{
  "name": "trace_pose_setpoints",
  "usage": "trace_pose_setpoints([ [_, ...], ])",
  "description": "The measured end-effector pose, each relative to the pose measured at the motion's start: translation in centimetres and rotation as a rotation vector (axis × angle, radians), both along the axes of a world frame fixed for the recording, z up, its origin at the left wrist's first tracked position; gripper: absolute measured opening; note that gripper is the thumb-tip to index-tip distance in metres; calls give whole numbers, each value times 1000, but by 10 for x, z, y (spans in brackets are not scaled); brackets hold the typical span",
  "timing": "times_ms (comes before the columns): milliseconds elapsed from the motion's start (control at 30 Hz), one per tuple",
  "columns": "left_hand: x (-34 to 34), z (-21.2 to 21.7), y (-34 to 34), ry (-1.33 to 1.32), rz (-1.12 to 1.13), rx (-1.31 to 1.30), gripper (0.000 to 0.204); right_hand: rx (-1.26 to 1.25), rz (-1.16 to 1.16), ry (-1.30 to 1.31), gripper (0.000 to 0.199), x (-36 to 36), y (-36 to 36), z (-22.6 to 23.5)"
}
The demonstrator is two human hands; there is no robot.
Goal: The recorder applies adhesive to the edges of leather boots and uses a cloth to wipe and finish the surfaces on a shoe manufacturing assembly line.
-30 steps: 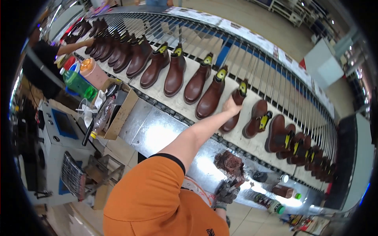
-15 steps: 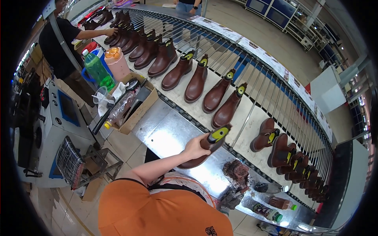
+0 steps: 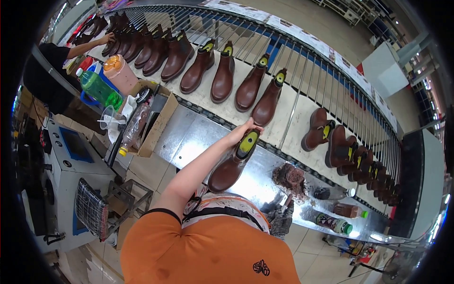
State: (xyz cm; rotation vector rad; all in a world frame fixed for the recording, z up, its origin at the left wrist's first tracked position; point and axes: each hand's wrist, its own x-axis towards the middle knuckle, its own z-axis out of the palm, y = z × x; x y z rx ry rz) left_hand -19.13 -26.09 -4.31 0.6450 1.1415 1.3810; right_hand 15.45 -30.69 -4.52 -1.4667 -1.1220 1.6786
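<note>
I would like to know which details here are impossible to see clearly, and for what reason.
All in the head view:
Boot in the left hand: its sole is hidden underneath the boot itself.
Right hand: a dark grey covering hides its fingers, so its grip is unclear.
Co-worker: the head is cut off by the dark lens rim.
Far-right boots: too small and overlapping to count surely.

White glare pools on the flat silver metal bench (image 3: 187, 142); beyond it, the grey metal-rod rack (image 3: 312, 87) bows with fisheye distortion.
</note>
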Motion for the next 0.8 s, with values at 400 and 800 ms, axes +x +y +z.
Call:
trace_pose_setpoints([
  [400, -5, 46, -13, 79, -36, 404, 71, -42, -152, 237, 52, -2, 2, 25],
  [800, 4, 83, -51, 109, -237, 761, 56, 148, 471, 40, 37, -16, 50, 129],
])
